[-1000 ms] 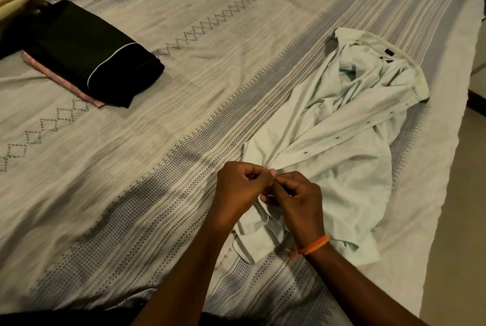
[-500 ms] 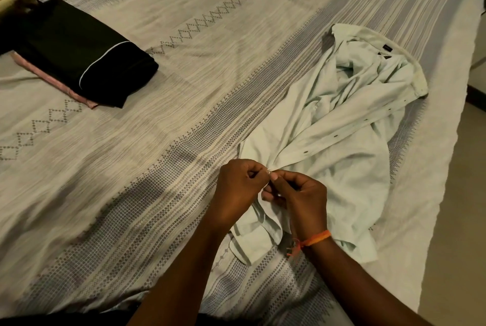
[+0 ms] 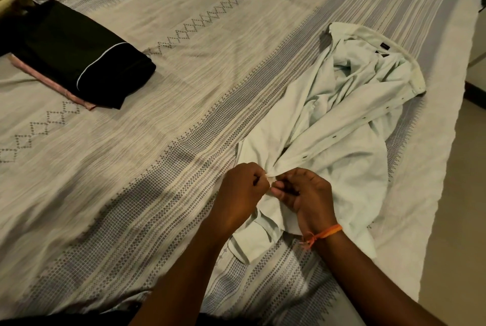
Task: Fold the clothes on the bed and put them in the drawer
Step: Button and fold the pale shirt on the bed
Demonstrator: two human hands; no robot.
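Hands meeting at the shirt's near end: left hand (image 3: 243, 189) and right hand (image 3: 302, 191) are both pinched on its placket. Shirt (image 3: 342, 128) is laid on the bed (image 3: 184, 89), its long axis running far-right.

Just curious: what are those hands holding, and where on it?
Both the left hand and the right hand pinch the pale shirt at its front button edge, near the lower end.
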